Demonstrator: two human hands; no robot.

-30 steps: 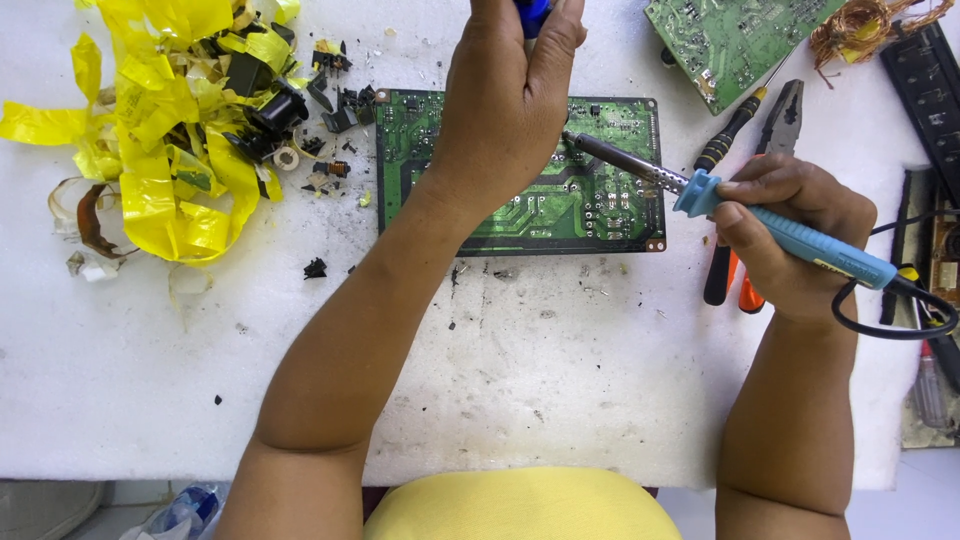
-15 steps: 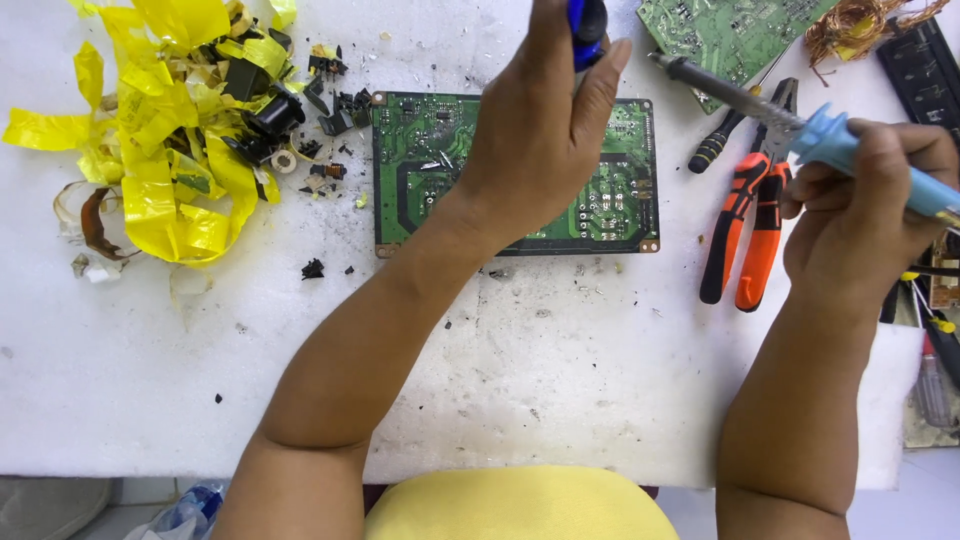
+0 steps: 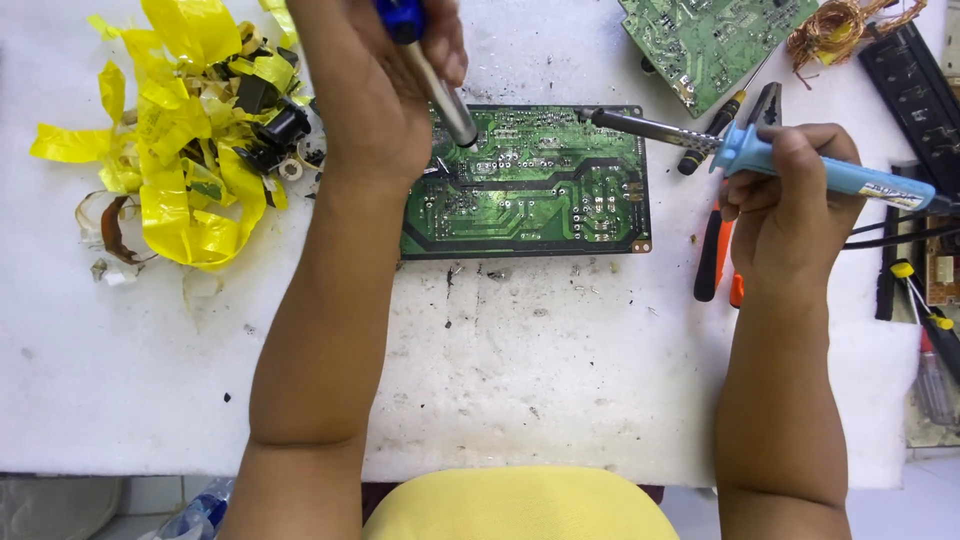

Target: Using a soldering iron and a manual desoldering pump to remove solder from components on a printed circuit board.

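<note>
Head view: left hand [image 3: 385, 95] wrapped around a pump [image 3: 437, 85] with a blue body and metal barrel, tip down on the far-left part of the board [image 3: 540, 195]. Right hand [image 3: 790, 205] clamped on the iron [image 3: 800, 165], blue handle, metal tip over the board's far-right corner; can't tell if it touches. Hands well apart, one at each end of the board. Board is green, solder side up, lying flat at the centre of the white tabletop [image 3: 560, 370], far half. Pliers [image 3: 715, 255] with orange and black grips lie just right of the board, partly under the right hand. Second board [image 3: 715, 40] at far right, copper wire tangle [image 3: 840, 30] beside it. Yellow tape pile [image 3: 185, 150] with black parts at far left. Dark specks and solder bits scattered near the board's near edge. Screwdrivers [image 3: 925, 330] at the right edge.
</note>
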